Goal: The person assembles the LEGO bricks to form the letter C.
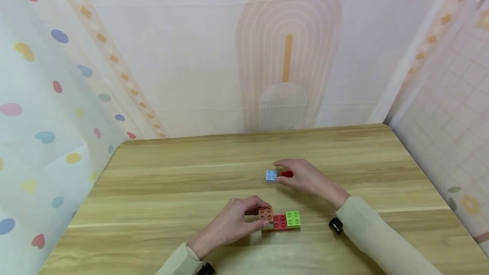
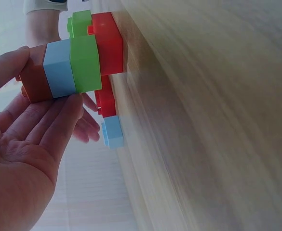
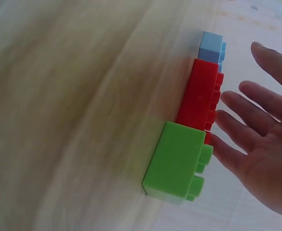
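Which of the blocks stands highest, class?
The brown block in the left hand: the only brown one, it caps the light blue block and green block stacked beneath.

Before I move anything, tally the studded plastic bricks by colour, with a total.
Green studded plastic bricks: 3, counting one brick that the head view hides
Red studded plastic bricks: 2
Light blue studded plastic bricks: 2
Brown studded plastic brick: 1
Total visible: 8

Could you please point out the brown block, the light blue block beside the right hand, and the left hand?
Brown block (image 1: 265, 214): head view, its studded top.
Light blue block (image 1: 271, 176): head view, its studded top.
Left hand (image 1: 232, 223): head view, the back of it.
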`<state>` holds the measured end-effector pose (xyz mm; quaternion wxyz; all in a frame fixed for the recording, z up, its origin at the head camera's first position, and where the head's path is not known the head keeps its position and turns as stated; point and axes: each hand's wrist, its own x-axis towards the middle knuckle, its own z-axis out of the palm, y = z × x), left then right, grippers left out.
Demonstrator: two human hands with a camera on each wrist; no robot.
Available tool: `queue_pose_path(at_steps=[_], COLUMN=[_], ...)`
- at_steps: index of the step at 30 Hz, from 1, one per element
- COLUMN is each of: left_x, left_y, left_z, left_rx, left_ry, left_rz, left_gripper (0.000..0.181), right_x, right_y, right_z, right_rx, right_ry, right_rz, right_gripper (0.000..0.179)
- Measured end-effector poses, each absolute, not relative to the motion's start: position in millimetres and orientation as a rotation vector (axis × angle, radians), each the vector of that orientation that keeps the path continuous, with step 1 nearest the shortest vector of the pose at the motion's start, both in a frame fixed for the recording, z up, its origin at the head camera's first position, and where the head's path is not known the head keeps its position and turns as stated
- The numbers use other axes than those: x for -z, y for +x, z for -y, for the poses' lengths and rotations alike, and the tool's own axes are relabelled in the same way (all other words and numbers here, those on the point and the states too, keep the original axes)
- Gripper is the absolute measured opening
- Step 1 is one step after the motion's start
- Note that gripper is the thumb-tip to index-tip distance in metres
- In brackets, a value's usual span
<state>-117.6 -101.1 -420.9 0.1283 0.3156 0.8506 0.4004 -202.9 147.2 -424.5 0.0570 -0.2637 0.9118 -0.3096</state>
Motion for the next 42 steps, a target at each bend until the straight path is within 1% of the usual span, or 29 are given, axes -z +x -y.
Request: queue_pose_path(at_steps=[19,28,35,42], left_x=[419.9,418.1,416.4,415.9], left_y=[-115.8,-112.9,-112.7,-112.4], left_z=[100.0,97.9,97.1,97.4], left_rx=[-1.159,-1.169,-1.171,-1.182], left_ry=[0.966,0.974,0.956,0.935], left_rz=[-2.511,-2.515,-2.508,-2.491], left_gripper=[0.035,0.034,0.035,0.035], right_x=[422.0,418.6,409.7,400.6], right_y=[-210.3,-210.6,-204.8,-192.7], right_z=[-133.0,-129.7,-132.4,-136.6], right_rx=[0.827,0.714,0.747,0.793], right_ry=[-0.826,-0.823,-0.845,-0.922], right_rz=[-2.709,-2.743,-2.755,-2.793], right_gripper=[0.049,0.038,0.038,0.037])
